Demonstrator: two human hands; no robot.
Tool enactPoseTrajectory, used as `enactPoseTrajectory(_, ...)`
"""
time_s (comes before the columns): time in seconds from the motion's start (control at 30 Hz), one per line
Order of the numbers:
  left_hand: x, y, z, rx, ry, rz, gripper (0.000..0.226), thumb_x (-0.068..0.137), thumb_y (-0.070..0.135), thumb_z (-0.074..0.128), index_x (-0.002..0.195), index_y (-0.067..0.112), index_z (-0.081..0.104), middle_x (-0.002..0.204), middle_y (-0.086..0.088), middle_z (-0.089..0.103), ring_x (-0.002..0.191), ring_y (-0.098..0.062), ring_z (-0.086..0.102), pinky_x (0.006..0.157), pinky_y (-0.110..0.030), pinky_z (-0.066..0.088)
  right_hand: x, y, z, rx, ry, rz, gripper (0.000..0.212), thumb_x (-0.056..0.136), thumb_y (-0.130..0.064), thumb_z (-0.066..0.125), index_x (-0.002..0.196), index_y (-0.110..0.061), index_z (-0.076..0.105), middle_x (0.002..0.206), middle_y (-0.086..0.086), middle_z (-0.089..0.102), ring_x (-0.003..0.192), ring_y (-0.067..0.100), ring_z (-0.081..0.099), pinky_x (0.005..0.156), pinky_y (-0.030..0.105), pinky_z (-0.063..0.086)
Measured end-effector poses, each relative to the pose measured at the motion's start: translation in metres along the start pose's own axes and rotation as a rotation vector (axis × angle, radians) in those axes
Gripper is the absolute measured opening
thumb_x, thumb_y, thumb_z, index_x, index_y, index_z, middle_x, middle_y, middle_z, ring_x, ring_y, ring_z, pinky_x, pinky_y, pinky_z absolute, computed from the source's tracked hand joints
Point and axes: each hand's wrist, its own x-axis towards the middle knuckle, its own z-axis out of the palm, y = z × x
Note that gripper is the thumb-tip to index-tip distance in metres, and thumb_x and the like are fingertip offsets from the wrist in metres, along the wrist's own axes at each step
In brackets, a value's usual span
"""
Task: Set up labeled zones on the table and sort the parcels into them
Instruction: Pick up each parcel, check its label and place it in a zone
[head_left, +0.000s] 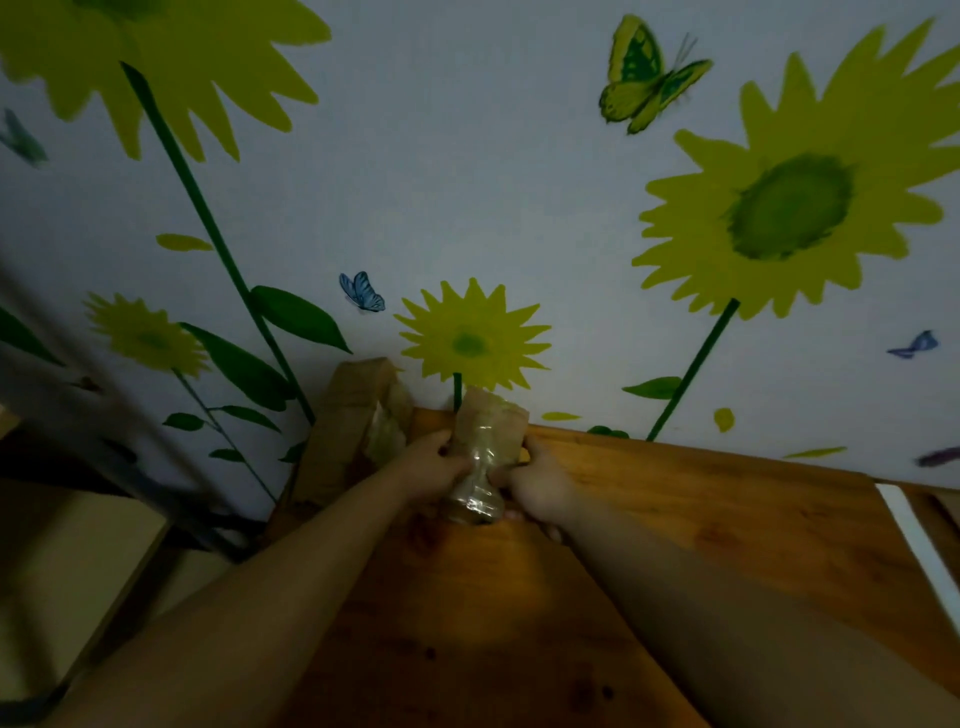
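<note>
Two hands on one parcel (483, 457), gripped from both sides at its pinched middle: left hand (434, 467) curled around the left flank, right hand (540, 491) clamped on the right flank, fingers wrapped under. Parcel brown paper, bound with shiny clear tape, waisted like an hourglass. Long axis running away from the body, far end aimed at the wall (467, 182), near end toward the forearms, tilted a little left at the near end. Held over the far edge of the wooden table (701, 519); contact with the tabletop not discernible.

Count of parcels: three visible. One between the hands. Two more just beyond and left of the left hand: a tall brown parcel (348, 415) leaning against the wall off the table's left corner, and a smaller crumpled taped parcel (387, 431) touching it, just beside the left knuckles.

One white strip (919, 545) far to the right of the right hand, at the table's right side; identity unclear. Dim light, some blur. No labels legible anywhere.
</note>
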Motion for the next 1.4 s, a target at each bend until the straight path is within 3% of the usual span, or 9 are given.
enactPoseTrajectory(0.13,-0.027,0.024,0.016,-0.288,0.096,0.04,0.02,0.096,0.031,0.051,0.112,0.02,0.056,0.119,-0.012,0.062,0.103,-0.023,0.06,0.092,-0.039,0.049,-0.023,0.001,-0.028,0.25,0.064,-0.059,0.063,0.075,-0.05,0.069,0.128,-0.028,0.042,0.117,0.007,0.063,0.098,0.022,0.064,0.086,0.042,0.055)
enactPoseTrajectory(0.23,-0.046,0.05,0.029,-0.325,0.072,0.072,0.034,0.097,0.046,0.038,0.113,0.024,0.059,0.123,-0.009,0.061,0.111,-0.023,0.059,0.098,-0.046,0.046,-0.048,-0.011,-0.057,0.421,0.081,-0.079,0.063,0.086,-0.074,0.038,0.118,-0.024,0.061,0.113,0.003,0.066,0.105,0.024,0.062,0.094,0.049,0.05)
enactPoseTrajectory(0.33,-0.075,0.085,0.049,-0.299,0.138,0.093,0.06,0.09,0.063,0.033,0.117,0.019,0.062,0.118,-0.005,0.065,0.109,-0.022,0.06,0.101,-0.042,0.043,-0.078,-0.014,-0.09,0.359,0.194,-0.118,0.058,0.084,-0.068,0.048,0.108,-0.018,0.062,0.109,0.007,0.066,0.099,0.023,0.062,0.093,0.049,0.051)
enactPoseTrajectory(0.43,-0.112,0.116,0.078,-0.286,0.152,0.181,0.036,0.093,0.047,0.046,0.118,0.023,0.059,0.116,0.0,0.065,0.103,-0.018,0.061,0.095,-0.034,0.046,-0.115,-0.005,-0.127,0.339,0.231,-0.213,0.029,0.086,-0.026,0.065,0.111,-0.016,0.054,0.108,0.01,0.064,0.089,0.022,0.063,0.09,0.048,0.054)
enactPoseTrajectory(0.53,-0.147,0.139,0.115,-0.299,0.085,0.244,0.03,0.092,0.039,0.051,0.122,0.038,0.052,0.111,0.012,0.064,0.099,-0.011,0.061,0.083,-0.035,0.05,-0.155,0.008,-0.168,0.379,0.154,-0.306,0.058,0.084,0.004,0.06,0.133,-0.023,0.043,0.102,0.005,0.062,0.085,0.021,0.064,0.08,0.046,0.056)
enactPoseTrajectory(0.73,-0.203,0.179,0.194,-0.402,0.158,0.442,0.018,0.097,0.015,0.049,0.098,0.028,0.061,0.117,-0.009,0.063,0.108,-0.024,0.061,0.087,-0.036,0.051,-0.22,0.036,-0.239,0.516,0.197,-0.326,0.046,0.092,-0.048,0.057,0.124,-0.019,0.04,0.105,0.006,0.058,0.086,0.022,0.062,0.074,0.044,0.056)
enactPoseTrajectory(0.9,-0.249,0.201,0.244,-0.605,0.188,0.46,0.077,0.086,-0.001,0.063,0.146,0.025,0.025,0.129,0.01,0.037,0.114,-0.014,0.048,0.085,-0.034,0.047,-0.265,0.056,-0.285,0.6,0.173,-0.358,0.036,0.091,-0.023,0.061,0.121,-0.017,0.042,0.104,0.01,0.057,0.081,0.022,0.059,0.073,0.045,0.052)
enactPoseTrajectory(1.1,-0.28,0.216,0.271,-0.656,-0.095,0.394,0.059,0.088,0.01,0.062,0.134,0.037,0.038,0.121,0.006,0.062,0.105,-0.026,0.063,0.073,-0.046,0.052,-0.314,0.076,-0.318,0.781,0.111,-0.445,0.039,0.093,-0.008,0.046,0.131,-0.018,0.045,0.116,0.012,0.059,0.103,0.03,0.059,0.092,0.056,0.047)
enactPoseTrajectory(1.4,-0.315,0.222,0.328,-0.477,-0.232,0.657,0.09,0.08,-0.001,0.067,0.145,0.041,0.022,0.128,0.005,0.055,0.113,-0.02,0.059,0.092,-0.044,0.051,-0.397,0.137,-0.334,0.483,0.511,-0.458,0.032,0.091,-0.011,0.054,0.117,-0.027,0.045,0.115,0.005,0.063,0.1,0.022,0.066,0.082,0.039,0.059)
